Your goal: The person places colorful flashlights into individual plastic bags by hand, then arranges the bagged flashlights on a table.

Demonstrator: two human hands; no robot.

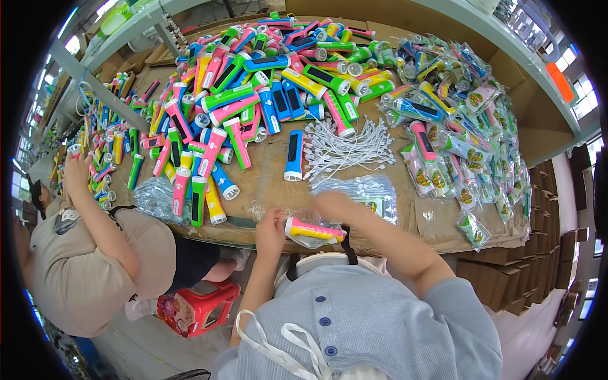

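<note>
A pink and yellow flashlight (316, 230) lies sideways in a clear plastic bag at the table's near edge, right in front of me. My left hand (271, 231) is closed at the left end of this bagged flashlight, its fingers bent round that end. Just above the flashlight is my right hand (334, 206), smeared by motion, so its fingers do not show clearly. Beyond it lies a stack of flat clear bags (373, 193). White charging cables (351, 149) are heaped farther back, with a single blue flashlight (293, 156) to their left.
A large pile of loose colourful flashlights (221, 95) covers the far left of the table. Bagged flashlights (465, 139) are heaped at the right. Another person (101, 253) sits at my left, near a red stool (199, 308). Cardboard boxes (506, 278) stand at the lower right.
</note>
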